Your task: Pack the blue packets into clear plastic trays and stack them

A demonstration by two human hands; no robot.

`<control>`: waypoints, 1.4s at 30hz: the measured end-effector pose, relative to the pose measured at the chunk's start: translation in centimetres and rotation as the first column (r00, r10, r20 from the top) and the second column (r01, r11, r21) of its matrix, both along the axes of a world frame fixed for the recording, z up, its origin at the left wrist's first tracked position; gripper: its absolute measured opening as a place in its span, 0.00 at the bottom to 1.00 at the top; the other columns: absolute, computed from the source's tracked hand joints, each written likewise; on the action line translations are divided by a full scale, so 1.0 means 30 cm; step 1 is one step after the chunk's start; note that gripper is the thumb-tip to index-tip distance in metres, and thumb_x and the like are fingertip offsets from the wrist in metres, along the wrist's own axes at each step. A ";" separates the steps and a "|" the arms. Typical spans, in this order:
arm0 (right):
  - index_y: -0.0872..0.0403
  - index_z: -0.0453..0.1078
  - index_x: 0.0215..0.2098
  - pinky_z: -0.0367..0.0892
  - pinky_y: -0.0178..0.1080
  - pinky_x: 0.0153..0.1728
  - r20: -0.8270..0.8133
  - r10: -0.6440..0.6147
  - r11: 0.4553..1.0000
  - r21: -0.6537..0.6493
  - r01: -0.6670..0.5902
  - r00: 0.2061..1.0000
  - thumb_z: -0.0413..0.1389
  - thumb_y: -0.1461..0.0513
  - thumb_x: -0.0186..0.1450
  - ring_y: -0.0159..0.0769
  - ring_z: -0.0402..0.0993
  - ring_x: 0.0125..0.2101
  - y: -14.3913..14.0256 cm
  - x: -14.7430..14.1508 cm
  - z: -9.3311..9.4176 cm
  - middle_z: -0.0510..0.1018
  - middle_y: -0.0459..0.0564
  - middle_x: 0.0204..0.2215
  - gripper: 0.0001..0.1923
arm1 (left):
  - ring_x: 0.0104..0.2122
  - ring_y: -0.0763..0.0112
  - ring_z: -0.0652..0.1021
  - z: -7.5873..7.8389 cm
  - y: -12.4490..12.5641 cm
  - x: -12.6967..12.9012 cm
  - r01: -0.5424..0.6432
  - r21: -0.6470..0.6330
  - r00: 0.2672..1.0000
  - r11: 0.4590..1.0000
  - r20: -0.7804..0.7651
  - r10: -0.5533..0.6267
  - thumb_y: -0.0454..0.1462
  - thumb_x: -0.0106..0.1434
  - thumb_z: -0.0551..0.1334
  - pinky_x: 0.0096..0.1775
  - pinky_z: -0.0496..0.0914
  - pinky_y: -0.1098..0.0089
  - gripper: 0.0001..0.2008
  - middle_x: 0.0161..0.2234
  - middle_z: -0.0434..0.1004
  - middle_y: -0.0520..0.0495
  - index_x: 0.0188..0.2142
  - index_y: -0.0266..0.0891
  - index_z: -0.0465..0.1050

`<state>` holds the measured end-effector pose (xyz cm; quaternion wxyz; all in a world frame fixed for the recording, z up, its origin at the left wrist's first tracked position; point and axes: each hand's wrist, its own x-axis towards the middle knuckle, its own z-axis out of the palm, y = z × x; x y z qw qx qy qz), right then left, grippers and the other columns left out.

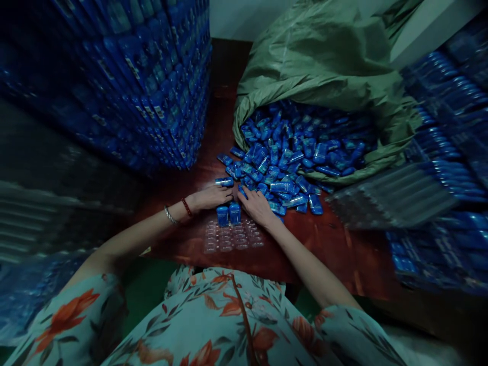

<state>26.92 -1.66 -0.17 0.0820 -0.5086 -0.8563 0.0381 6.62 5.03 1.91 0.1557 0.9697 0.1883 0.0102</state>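
My left hand (214, 197) is closed at the near edge of the pile, its fingers curled on a small blue plastic box (223, 181). Beside it, my right hand (256, 204) has bent fingers around another small blue box (241, 190), partly hidden by them. Just below the hands, two blue boxes (229, 214) sit side by side at the far edge of a clear plastic blister tray (233, 238). The tray's nearer pockets hold nothing. A loose pile of the same boxes (282, 187) spreads beyond my right hand.
A large green sack (328, 61) lies open, spilling blue boxes onto the reddish tabletop (305, 249). Tall stacks of filled blue packs (152, 86) rise at left, with more packs (453, 147) at right. Stacked clear trays (392, 198) lie right of the pile.
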 end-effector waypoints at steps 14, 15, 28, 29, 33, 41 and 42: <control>0.50 0.66 0.50 0.71 0.41 0.43 -0.742 -0.342 0.938 -0.307 0.162 0.576 0.50 0.59 0.66 0.38 0.74 0.42 -0.276 0.032 0.101 0.77 0.51 0.43 0.15 | 0.37 0.66 0.73 0.046 -0.218 -0.193 -0.507 -0.744 0.391 0.435 0.251 0.885 0.46 0.61 0.56 0.41 0.67 0.68 0.16 0.35 0.74 0.47 0.37 0.35 0.71; 0.50 0.67 0.50 0.71 0.41 0.42 -0.736 -0.337 0.936 -0.330 0.122 0.588 0.51 0.58 0.65 0.37 0.75 0.41 -0.276 0.032 0.111 0.77 0.50 0.42 0.15 | 0.38 0.65 0.73 0.078 -0.229 -0.198 -0.474 -0.740 0.457 0.477 0.256 0.852 0.45 0.62 0.57 0.42 0.66 0.68 0.15 0.36 0.74 0.46 0.37 0.35 0.72; 0.48 0.67 0.49 0.70 0.42 0.45 -0.704 -0.159 0.982 -0.187 0.035 0.692 0.51 0.66 0.65 0.37 0.72 0.44 -0.472 0.002 0.105 0.76 0.50 0.42 0.15 | 0.46 0.62 0.71 0.020 -0.641 -0.203 -0.291 -0.220 0.912 0.931 0.230 0.339 0.33 0.67 0.50 0.48 0.64 0.60 0.17 0.47 0.73 0.41 0.55 0.42 0.63; 0.48 0.67 0.49 0.70 0.42 0.44 -0.720 -0.190 0.979 -0.189 0.074 0.667 0.52 0.66 0.65 0.37 0.72 0.43 -0.479 -0.005 0.099 0.76 0.50 0.41 0.15 | 0.47 0.62 0.70 -0.017 -0.655 -0.205 -0.287 -0.212 0.919 0.934 0.214 0.331 0.32 0.67 0.49 0.48 0.65 0.60 0.18 0.48 0.73 0.41 0.55 0.41 0.62; 0.48 0.66 0.50 0.69 0.42 0.47 -0.691 -0.216 0.976 -0.141 0.164 0.690 0.50 0.67 0.65 0.36 0.72 0.44 -0.475 -0.019 0.086 0.75 0.50 0.41 0.16 | 0.44 0.64 0.71 -0.119 -0.647 -0.194 -0.391 -0.231 0.856 0.891 0.265 0.444 0.31 0.67 0.49 0.46 0.68 0.63 0.17 0.45 0.72 0.40 0.54 0.39 0.63; 0.51 0.64 0.54 0.69 0.42 0.47 -0.612 -0.103 0.983 0.060 0.176 0.784 0.47 0.70 0.65 0.37 0.71 0.46 -0.407 -0.019 0.032 0.74 0.53 0.44 0.21 | 0.42 0.64 0.71 -0.144 -0.588 -0.148 -0.431 -0.240 0.816 0.870 0.307 0.489 0.31 0.66 0.51 0.45 0.70 0.61 0.15 0.43 0.72 0.41 0.51 0.38 0.65; 0.52 0.64 0.54 0.70 0.42 0.47 -0.583 -0.072 0.985 0.083 0.148 0.809 0.46 0.71 0.65 0.38 0.71 0.46 -0.394 -0.022 0.028 0.74 0.54 0.44 0.21 | 0.42 0.64 0.71 -0.144 -0.588 -0.147 -0.436 -0.251 0.811 0.864 0.307 0.499 0.31 0.66 0.51 0.45 0.70 0.61 0.14 0.43 0.72 0.41 0.51 0.38 0.65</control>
